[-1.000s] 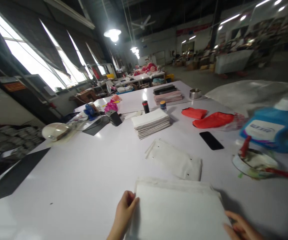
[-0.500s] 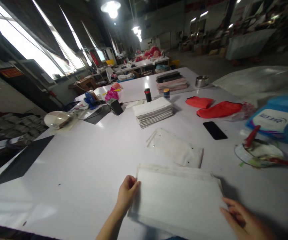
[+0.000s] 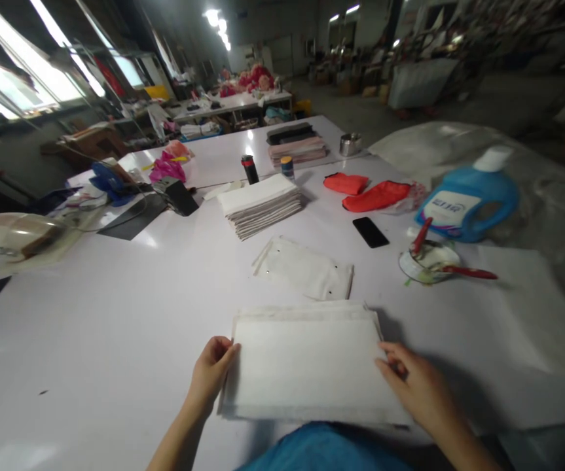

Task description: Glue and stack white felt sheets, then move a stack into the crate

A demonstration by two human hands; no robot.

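Head view: hands (image 3: 311,379) flank white cloth stack (image 3: 306,366), long axis left-right.

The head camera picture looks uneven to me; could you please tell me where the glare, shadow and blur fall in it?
Head view: the windows at upper left and the ceiling lamps are blown out white; the white table mirrors them as glare; a soft shadow falls right of the cloth stack under the right hand; the far hall is blurred, and straight lines bend toward the edges.
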